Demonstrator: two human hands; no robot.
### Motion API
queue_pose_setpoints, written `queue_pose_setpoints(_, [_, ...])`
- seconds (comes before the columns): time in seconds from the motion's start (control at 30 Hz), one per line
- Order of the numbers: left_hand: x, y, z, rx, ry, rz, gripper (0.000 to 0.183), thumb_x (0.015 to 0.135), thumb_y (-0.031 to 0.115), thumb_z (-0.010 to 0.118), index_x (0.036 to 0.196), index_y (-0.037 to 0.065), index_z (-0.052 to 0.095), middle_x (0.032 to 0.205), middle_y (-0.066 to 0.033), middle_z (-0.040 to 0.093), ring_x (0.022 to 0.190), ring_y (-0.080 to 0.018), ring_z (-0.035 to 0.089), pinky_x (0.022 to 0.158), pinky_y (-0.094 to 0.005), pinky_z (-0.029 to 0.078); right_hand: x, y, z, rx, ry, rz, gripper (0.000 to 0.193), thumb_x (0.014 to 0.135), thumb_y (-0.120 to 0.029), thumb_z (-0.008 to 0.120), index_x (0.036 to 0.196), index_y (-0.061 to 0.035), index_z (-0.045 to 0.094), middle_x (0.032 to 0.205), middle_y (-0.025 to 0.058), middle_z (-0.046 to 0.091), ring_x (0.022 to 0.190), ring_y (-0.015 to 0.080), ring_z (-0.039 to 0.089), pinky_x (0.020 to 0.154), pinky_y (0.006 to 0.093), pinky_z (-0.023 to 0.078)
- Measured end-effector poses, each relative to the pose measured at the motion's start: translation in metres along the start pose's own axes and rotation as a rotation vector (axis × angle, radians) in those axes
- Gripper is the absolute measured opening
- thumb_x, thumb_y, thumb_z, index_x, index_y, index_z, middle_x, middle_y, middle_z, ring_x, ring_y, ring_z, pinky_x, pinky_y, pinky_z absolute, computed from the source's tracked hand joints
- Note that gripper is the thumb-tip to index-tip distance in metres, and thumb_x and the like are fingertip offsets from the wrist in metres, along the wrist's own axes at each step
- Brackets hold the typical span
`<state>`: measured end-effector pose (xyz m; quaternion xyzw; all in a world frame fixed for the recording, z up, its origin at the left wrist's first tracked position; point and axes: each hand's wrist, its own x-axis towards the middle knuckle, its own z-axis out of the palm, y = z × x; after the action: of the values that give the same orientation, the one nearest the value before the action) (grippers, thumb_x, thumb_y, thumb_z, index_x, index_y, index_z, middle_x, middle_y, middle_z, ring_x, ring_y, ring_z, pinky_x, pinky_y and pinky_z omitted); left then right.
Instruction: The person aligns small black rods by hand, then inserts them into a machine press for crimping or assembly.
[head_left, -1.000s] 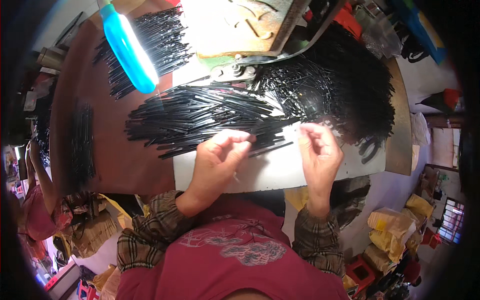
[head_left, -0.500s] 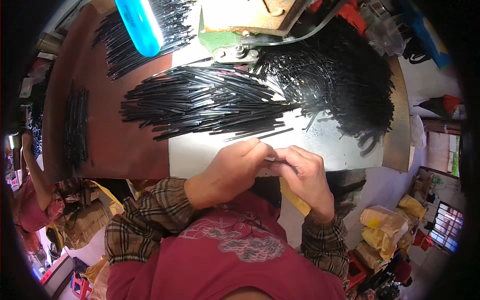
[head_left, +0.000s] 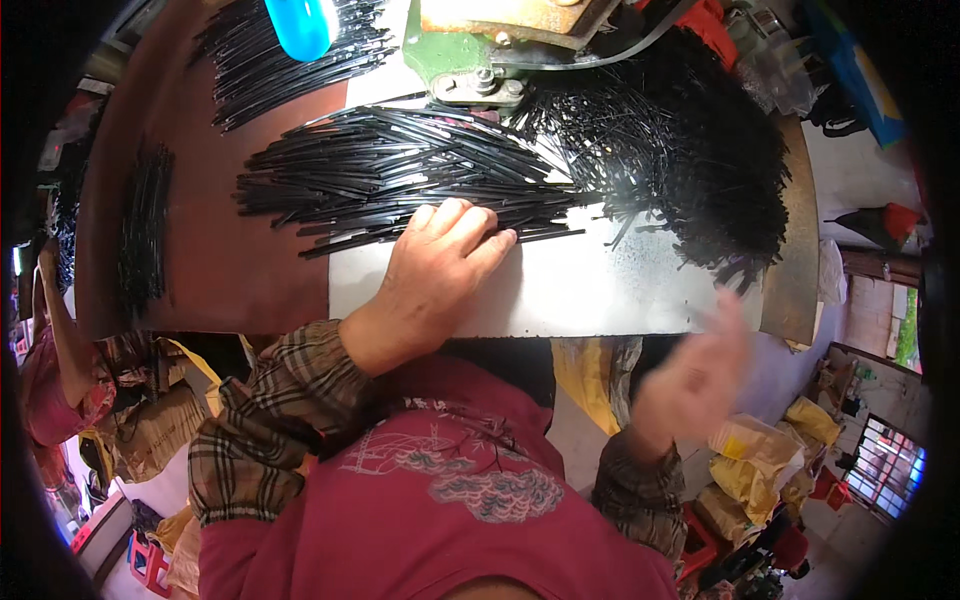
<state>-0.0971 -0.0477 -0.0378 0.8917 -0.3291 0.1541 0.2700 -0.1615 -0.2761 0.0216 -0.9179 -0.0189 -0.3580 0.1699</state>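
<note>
Thin black strips lie in a loose pile [head_left: 370, 160] in the middle of the table. My left hand [head_left: 430, 270] is at the near edge of that pile, its fingers bent and slightly apart over the front strips. Its thumb is hidden. My right hand [head_left: 695, 385] is smeared by motion in front of the table's right part. Its fingers point toward the low end of a large, tangled black heap [head_left: 730, 190]. Whether it holds anything does not show.
A machine with a green base [head_left: 440, 60] stands at the table's far side, beside a bright blue cylinder [head_left: 300, 30]. More strips lie in a back-left bundle [head_left: 270, 70] and a left-edge bundle [head_left: 147, 230]. Yellow sacks [head_left: 755, 450] stand at right. Another person's arm [head_left: 65, 330] shows far left.
My hands were together at the table's front edge and have parted. The left moved forward onto the strips; the right swung away to the right. The view has shifted slightly.
</note>
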Motion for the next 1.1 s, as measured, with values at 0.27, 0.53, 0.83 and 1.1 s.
queue_pose_setpoints(0.27, [-0.005, 0.003, 0.002, -0.056, 0.019, -0.049, 0.033, 0.067, 0.004, 0.061, 0.1, 0.009, 0.064, 0.096, -0.0067, 0.056, 0.088, -0.0251, 0.053, 0.073, -0.0356, 0.04, -0.03, 0.02, 0.04, 0.232, -0.645, -0.211, 0.035, 0.088, -0.021, 0.062, 0.12, -0.0076, 0.062, 0.129, 0.0117, 0.056, 0.126, 0.0316, 0.045, 0.107, 0.0475, 0.029])
queue_pose_setpoints(0.53, [-0.009, 0.02, 0.007, -0.254, -0.048, 0.07, 0.022, 0.065, 0.007, 0.065, 0.087, 0.009, 0.063, 0.084, -0.0032, 0.055, 0.075, -0.0221, 0.053, 0.066, -0.0339, 0.043, -0.029, 0.016, 0.048, 0.402, -0.382, -0.061, 0.021, 0.077, 0.005, 0.066, 0.097, -0.0033, 0.067, 0.101, 0.0088, 0.063, 0.097, 0.027, 0.057, 0.084, 0.0364, 0.046])
queue_pose_setpoints(0.83, [-0.008, 0.022, 0.01, -0.119, -0.05, 0.02, 0.021, 0.065, 0.003, 0.063, 0.085, 0.008, 0.063, 0.082, -0.0032, 0.055, 0.073, -0.0219, 0.052, 0.064, -0.0341, 0.042, -0.035, 0.005, 0.052, 0.333, -0.431, -0.064, 0.032, 0.076, 0.006, 0.058, 0.105, -0.0053, 0.067, 0.102, 0.0078, 0.063, 0.095, 0.0266, 0.056, 0.086, 0.0363, 0.044])
queue_pose_setpoints(1.1, [-0.003, 0.019, 0.0, -0.085, 0.039, -0.078, 0.019, 0.064, -0.004, 0.062, 0.08, 0.004, 0.056, 0.084, -0.007, 0.056, 0.077, -0.0258, 0.053, 0.069, -0.0362, 0.042, -0.011, 0.037, 0.064, 0.307, -0.242, 0.399, 0.014, 0.079, 0.0, 0.067, 0.093, -0.0017, 0.063, 0.088, 0.0087, 0.063, 0.078, 0.0199, 0.06, 0.067, 0.0339, 0.048])
